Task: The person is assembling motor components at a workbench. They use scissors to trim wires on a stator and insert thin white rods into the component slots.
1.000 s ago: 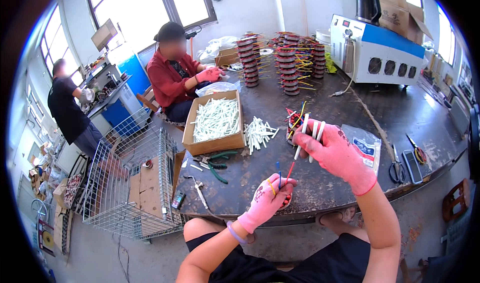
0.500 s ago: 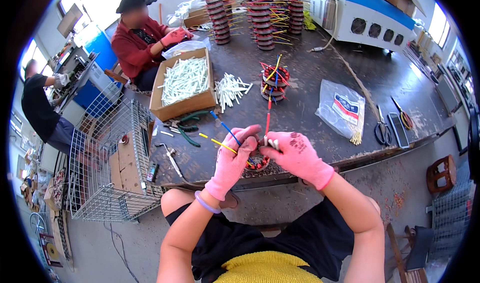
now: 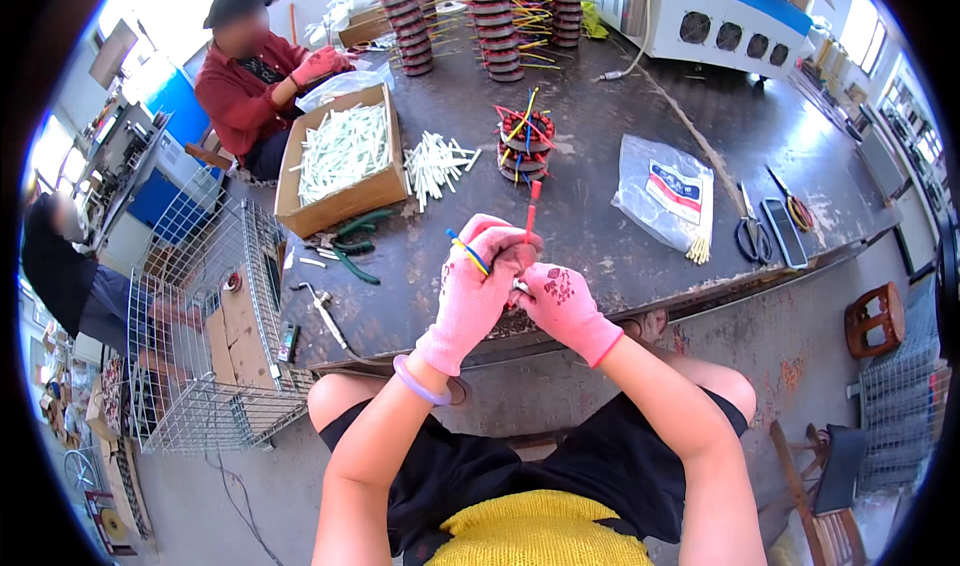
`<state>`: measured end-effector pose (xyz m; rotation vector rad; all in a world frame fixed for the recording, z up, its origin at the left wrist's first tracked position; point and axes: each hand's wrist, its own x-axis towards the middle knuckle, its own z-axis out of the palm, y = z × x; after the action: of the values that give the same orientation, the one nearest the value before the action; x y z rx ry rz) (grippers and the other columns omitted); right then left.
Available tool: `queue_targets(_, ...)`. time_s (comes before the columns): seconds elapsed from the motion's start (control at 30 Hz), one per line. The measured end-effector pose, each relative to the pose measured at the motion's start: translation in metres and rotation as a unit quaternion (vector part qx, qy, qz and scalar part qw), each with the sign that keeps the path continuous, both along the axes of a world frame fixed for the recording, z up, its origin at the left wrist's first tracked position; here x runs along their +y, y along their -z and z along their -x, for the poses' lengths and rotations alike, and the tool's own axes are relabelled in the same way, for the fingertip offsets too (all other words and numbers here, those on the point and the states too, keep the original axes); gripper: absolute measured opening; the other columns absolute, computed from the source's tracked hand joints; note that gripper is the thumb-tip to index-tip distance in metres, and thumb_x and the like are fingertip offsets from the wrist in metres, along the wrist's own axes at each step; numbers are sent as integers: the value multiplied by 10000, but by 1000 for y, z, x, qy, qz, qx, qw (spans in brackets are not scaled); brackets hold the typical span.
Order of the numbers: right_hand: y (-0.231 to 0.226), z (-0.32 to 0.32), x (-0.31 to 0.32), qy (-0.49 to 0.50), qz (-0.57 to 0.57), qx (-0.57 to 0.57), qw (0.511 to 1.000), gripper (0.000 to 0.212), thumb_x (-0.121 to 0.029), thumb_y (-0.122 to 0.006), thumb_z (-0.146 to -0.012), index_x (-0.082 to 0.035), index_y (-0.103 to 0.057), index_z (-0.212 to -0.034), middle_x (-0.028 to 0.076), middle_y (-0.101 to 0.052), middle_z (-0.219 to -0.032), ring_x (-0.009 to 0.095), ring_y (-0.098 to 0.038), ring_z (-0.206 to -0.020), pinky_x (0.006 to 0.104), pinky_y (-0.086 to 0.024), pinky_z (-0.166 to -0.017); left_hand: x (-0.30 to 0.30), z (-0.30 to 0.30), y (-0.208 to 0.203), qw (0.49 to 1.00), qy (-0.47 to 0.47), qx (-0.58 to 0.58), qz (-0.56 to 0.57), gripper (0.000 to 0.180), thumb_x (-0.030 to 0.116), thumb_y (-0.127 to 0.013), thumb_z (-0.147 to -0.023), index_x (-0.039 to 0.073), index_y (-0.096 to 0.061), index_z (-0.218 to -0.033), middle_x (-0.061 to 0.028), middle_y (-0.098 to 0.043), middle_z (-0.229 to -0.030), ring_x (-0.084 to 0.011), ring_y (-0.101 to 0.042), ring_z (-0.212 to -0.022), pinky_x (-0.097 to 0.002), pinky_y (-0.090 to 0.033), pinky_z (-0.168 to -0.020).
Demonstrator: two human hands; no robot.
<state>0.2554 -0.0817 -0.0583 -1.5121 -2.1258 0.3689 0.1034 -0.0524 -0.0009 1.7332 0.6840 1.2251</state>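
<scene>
In front of the small coil stack [image 3: 525,150], the left hand [image 3: 472,286] is gripping blue and yellow wires [image 3: 469,253], the right hand [image 3: 562,301] is pinching white tubing [image 3: 521,286], a red wire [image 3: 533,208] standing above

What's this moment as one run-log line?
left pink-gloved hand: holding thin blue, yellow wires | right pink-gloved hand: holding white tube | nearby: open brown cardboard box

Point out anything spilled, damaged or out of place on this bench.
Loose white tubes lie jumbled beside the cardboard box of similar ones, as if spilled or tipped out, and the dark tabletop shows pale, scuffed patches. Nothing else stands out.
</scene>
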Motion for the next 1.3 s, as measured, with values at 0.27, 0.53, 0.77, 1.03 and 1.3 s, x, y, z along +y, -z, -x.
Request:
queue_targets(0.27,10,0,14,14,-11,20,1000,200,-241,-694,-854,-55,-627,-884,143,-655,-838,354,-661,-835,442,-529,-721,10,-12,-1,998,-24,-38,46,159,-49,-545,-905,-32,-684,-979,-42,-556,-992,-113,-590,-797,-254,-492,-705)
queue_targets(0.53,-28,-20,-15,67,172,287,940,276,-209,-697,-878,-33,-605,-1069,79,-645,-841,180,-634,-775,326,-505,-698,12,10,-5,997,-65,20,-43,292,22,-710,-851,-12,-646,-1134,-32,-543,-982,-114,-600,-857,-252,-491,-733)
queue_targets(0.77,-92,-31,-43,21,247,495,833,129,-75,-676,-898,-15,-668,-1012,-2,-638,-803,81,-583,-731,235,-485,-682,-6,35,-6,989,-65,118,-57,180,14,-693,-869,20,-688,-1049,-70,-614,-934,-173,-646,-788,-280,-503,-695)
queue_targets(1.03,-168,-18,-29,-12,81,476,876,157,-134,-744,-872,-8,-675,-936,-2,-648,-760,49,-567,-692,243,-457,-615,-14,31,-4,986,-82,126,-67,173,32,-661,-894,49,-680,-1064,-98,-666,-917,-222,-679,-804,-325,-531,-705)
queue_targets(1.3,-210,8,-3,-19,-74,249,966,295,-271,-770,-852,-8,-636,-855,144,-600,-671,227,-577,-600,346,-455,-586,-18,26,0,986,-77,117,-91,188,11,-644,-893,70,-663,-1071,-95,-693,-934,-254,-691,-808,-347,-549,-719)
